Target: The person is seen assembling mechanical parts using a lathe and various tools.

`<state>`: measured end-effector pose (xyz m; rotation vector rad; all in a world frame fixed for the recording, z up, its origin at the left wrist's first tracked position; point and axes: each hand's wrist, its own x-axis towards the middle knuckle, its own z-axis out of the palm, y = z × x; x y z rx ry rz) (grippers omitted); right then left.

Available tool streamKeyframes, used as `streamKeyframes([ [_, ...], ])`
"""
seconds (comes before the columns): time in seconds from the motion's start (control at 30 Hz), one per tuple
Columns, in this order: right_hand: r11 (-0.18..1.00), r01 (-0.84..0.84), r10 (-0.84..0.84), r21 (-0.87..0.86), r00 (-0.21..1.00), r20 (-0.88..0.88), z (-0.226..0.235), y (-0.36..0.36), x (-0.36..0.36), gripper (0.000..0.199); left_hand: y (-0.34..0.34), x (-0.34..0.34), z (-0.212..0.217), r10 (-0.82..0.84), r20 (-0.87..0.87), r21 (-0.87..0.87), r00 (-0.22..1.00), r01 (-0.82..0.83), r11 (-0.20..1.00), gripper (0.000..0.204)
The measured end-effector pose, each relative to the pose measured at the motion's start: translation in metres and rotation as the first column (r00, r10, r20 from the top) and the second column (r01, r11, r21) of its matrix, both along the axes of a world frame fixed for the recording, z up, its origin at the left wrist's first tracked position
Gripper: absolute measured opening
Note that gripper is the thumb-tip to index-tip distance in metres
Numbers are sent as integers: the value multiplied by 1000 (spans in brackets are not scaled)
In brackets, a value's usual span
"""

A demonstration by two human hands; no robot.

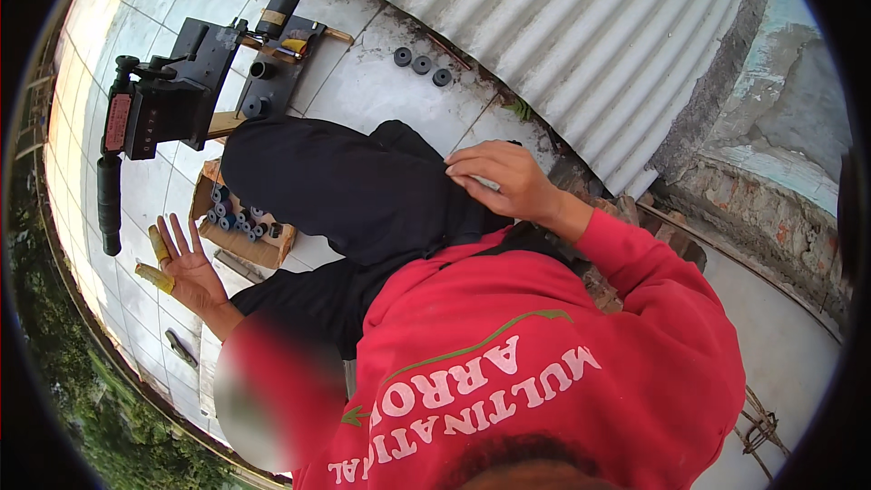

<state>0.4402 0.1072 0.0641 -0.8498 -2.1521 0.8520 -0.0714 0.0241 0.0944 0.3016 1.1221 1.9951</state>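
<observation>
My left hand (pixel 193 274) is open at the left, palm up and fingers spread. Yellow coverings wrap its thumb and one finger. Nothing lies in its palm. Beside it, a cardboard box (pixel 283 248) holds several small grey and dark cylindrical parts (pixel 223 210) with holes. Over my dark-trousered thigh, my right hand (pixel 508 179) has its fingers drawn together toward the thumb; whether anything is pinched there is hidden. Beyond the left hand stands a black machine (pixel 168 113) with a counter, a red label and a long black handle (pixel 109 204).
A black plate (pixel 288 73) on wooden strips joins the machine and carries a dark upright cylinder (pixel 278 13). Three dark rings (pixel 422 64) lie on the tiled floor. Corrugated metal sheeting (pixel 553 18) rises at the far right. A small metal object (pixel 181 347) lies at lower left.
</observation>
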Motion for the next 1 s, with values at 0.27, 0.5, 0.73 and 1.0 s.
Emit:
streamKeyframes([
  [0.27, 172, 662, -822, -729, 505, 265, -71, -34, 128, 24, -111, -92, -75, -905, -191, -981, 379, -102, 165, 50],
  [0.5, -433, 683, -566, -589, 303, 767, -277, -117, 127, 58, -117, -93, -99, -965, -131, -915, 227, -402, 30, 47],
  [0.73, -205, 820, -501, -534, 381, 777, -303, -97, 126, 27, -132, -84, -85, -954, -184, -892, 235, -448, 61, 48],
  [1.0, 624, 218, -274, -750, 960, 51, -127, 37, -7, 33, -100, 6, -14, -664, -411, -743, 625, 192, 641, 55],
])
